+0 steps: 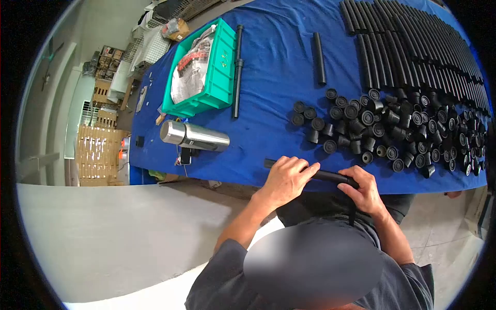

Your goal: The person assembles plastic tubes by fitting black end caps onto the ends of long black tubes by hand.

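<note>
A black tube (328, 176) lies across both my hands at the front edge of the blue-covered table. My left hand (289, 178) is wrapped round it near its left end, which sticks out past the fingers. At the tube's right end my right hand (363, 189) is closed on it, covering that end. Beyond my hands lies a heap of black caps (378, 129), some facing up and others on their sides. A single black tube (319, 59) rests on the cloth behind them, left of the rows of black tubes (413, 46).
A green crate (220, 72) with a white bag (192, 77) inside stands at the left of the blue cloth (274, 62). Beside the crate are joined black tubes (238, 72). A steel flask (195, 136) lies nearer, with a dark phone-like object (186, 156) by it.
</note>
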A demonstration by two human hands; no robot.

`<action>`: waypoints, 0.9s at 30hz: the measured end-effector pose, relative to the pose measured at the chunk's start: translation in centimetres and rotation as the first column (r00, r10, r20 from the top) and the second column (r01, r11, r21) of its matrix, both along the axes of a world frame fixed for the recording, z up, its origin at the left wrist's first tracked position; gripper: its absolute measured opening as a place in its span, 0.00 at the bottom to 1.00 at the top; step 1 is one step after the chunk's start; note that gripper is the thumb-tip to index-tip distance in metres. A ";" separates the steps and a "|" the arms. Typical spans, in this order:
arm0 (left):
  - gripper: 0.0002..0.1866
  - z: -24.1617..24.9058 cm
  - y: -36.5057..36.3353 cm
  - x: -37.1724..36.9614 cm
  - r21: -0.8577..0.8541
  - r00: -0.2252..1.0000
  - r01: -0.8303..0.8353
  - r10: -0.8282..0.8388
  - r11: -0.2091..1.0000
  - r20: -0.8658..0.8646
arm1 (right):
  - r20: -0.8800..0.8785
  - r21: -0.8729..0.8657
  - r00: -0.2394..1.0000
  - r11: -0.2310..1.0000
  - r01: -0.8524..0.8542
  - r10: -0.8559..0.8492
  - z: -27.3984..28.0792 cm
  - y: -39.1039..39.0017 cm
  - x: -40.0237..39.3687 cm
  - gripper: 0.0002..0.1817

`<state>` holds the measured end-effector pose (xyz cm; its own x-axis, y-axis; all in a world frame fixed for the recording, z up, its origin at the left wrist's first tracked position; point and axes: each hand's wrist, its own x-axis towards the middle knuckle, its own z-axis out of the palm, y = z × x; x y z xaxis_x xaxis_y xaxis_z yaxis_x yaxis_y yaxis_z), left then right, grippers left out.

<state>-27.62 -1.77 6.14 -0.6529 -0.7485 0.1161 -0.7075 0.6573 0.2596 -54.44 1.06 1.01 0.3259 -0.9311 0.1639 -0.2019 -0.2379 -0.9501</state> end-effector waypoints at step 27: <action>0.26 -5.3 -24.0 12.6 -0.319 0.729 -0.610 0.672 0.725 0.134 | 0.207 0.226 0.977 0.974 0.004 -0.052 -1.7 0.5 0.4 0.23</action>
<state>-15.05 -25.74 0.82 -0.0555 -0.9639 0.2604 -0.9973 0.0409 -0.0609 -54.05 1.54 -0.74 0.2796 -0.9600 0.0133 0.0045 -0.0125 -0.9999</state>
